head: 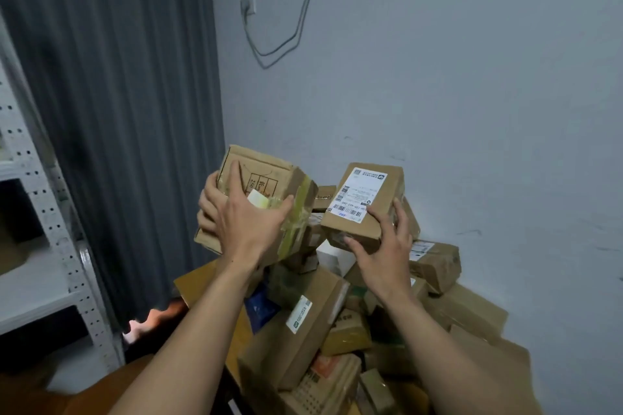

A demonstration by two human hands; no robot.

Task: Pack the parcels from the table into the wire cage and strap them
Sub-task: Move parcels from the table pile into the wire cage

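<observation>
A taped cardboard box (pixel 266 175) was held up at eleven o'clock above the heap of parcels (pixel 320 330). The left hand (pixel 242 222) spread wide across its near face, thumb and fingers curled over opposite edges. At one o'clock the right hand (pixel 384 253) cupped a smaller labelled box (pixel 364 199) from below, fingers hooked round its lower corner. Each grip was one-handed and on edges only, so either box could probably have twisted free and dropped onto the heap, which looked loosely stacked on the table (pixel 194 283) and liable to slide if knocked. The wire cage was not in view. A grey curtain (pixel 135 111) hung at nine o'clock beside white perforated shelving (pixel 50 212), narrowing any swing leftward; a cable (pixel 305 10) looped down the bare wall (pixel 472 111) at twelve o'clock.
</observation>
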